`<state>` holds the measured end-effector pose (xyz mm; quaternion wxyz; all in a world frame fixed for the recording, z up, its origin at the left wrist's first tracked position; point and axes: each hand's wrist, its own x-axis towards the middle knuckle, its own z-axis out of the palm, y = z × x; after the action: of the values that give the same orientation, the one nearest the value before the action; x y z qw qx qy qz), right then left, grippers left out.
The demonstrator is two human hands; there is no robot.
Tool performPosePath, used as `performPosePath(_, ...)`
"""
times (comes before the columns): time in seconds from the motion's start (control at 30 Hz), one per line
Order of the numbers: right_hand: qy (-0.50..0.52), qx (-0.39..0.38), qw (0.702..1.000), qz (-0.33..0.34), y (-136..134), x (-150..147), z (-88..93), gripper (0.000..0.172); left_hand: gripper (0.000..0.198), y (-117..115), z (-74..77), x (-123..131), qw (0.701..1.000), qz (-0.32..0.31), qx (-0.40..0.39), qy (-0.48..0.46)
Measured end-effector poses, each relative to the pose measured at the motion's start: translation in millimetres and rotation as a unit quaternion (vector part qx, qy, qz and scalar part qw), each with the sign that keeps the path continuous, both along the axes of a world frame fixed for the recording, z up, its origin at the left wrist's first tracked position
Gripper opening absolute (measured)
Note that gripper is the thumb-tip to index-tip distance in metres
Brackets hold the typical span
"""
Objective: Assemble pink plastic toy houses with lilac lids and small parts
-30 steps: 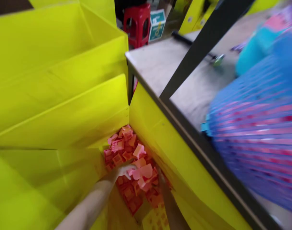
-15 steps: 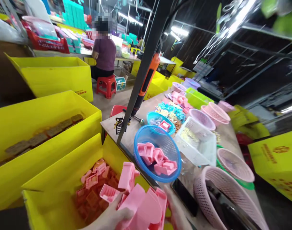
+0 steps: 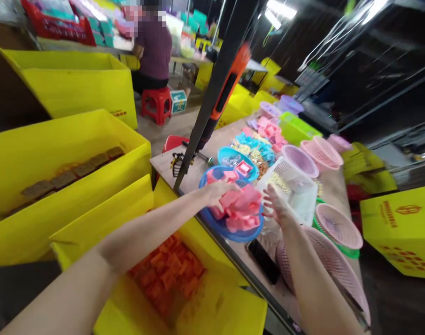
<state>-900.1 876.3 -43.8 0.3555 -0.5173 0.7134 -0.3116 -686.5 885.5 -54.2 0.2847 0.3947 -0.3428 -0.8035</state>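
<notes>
Both my arms reach out over a round blue basket point(image 3: 215, 223) on the table. A heap of pink plastic pieces point(image 3: 242, 209) fills it. My left hand point(image 3: 217, 191) lies on the left side of the heap, fingers curled against the pieces; motion blur hides whether they are gripped. My right hand point(image 3: 275, 204) hovers at the heap's right edge with fingers spread and nothing in them. Below my arms a yellow bin point(image 3: 129, 209) holds more pink pieces point(image 3: 170, 272).
A black phone point(image 3: 263, 260) and a pink basket point(image 3: 324, 267) lie near my right forearm. White, pink, blue and green baskets crowd the table beyond. A black post point(image 3: 212, 93) with an orange tool rises behind the blue basket. Yellow bins stand left. A person sits on a red stool point(image 3: 156, 104).
My hands rose from the yellow bin with a load of pink pieces and moved right, over the blue basket. The heap in the basket has grown. My right hand has opened.
</notes>
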Motion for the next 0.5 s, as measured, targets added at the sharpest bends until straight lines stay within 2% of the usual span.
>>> performPosePath(0.1, 0.065, -0.094, 0.993, -0.016, 35, 15, -19.0, 0.055, 0.062, 9, -17.8, 45, 0.996, 0.033, -0.08, 0.011)
performPosePath(0.13, 0.112, -0.142, 0.983, -0.032, 52, 21, -24.0, 0.053, 0.052, 12, -23.6, 66, 0.993, 0.021, -0.114, 0.017)
performPosePath(0.17, 0.172, -0.18, 0.968, -0.035, 71, 28, -30.0, 0.052, 0.045, 13, -31.5, 89, 0.99, -0.018, -0.137, 0.014)
performPosePath(0.2, 0.215, -0.225, 0.95, -0.031, 89, 36, -38.7, 0.05, 0.04, 14, -43.1, 111, 0.986, -0.086, -0.144, 0.006)
performPosePath(0.27, 0.258, -0.327, 0.909, 0.013, 125, 51, -69.9, 0.05, 0.041, 14, -81.3, 149, 0.965, -0.238, -0.105, -0.028)
performPosePath(0.33, 0.255, -0.369, 0.888, 0.101, 155, 65, -126.0, 0.049, 0.042, 16, -140.2, 170, 0.937, -0.333, -0.04, -0.094)
performPosePath(0.37, 0.24, -0.328, 0.901, 0.15, 167, 71, -163.1, 0.046, 0.042, 19, -175.3, 173, 0.921, -0.362, -0.005, -0.144)
performPosePath(0.4, 0.224, -0.264, 0.919, 0.187, 177, 76, -204.8, 0.041, 0.042, 25, -212.1, 172, 0.901, -0.377, 0.033, -0.212)
performPosePath(0.43, 0.215, -0.164, 0.937, 0.222, 184, 79, -249.4, 0.04, 0.045, 32, -249.1, 167, 0.873, -0.388, 0.069, -0.287)
performPosePath(0.47, 0.214, -0.035, 0.944, 0.248, 188, 81, -294.9, 0.044, 0.048, 42, -284.8, 160, 0.857, -0.385, 0.083, -0.333)
performPosePath(0.5, 0.22, 0.098, 0.938, 0.248, 191, 81, -339.6, 0.049, 0.051, 53, -318.4, 151, 0.846, -0.378, 0.088, -0.366)
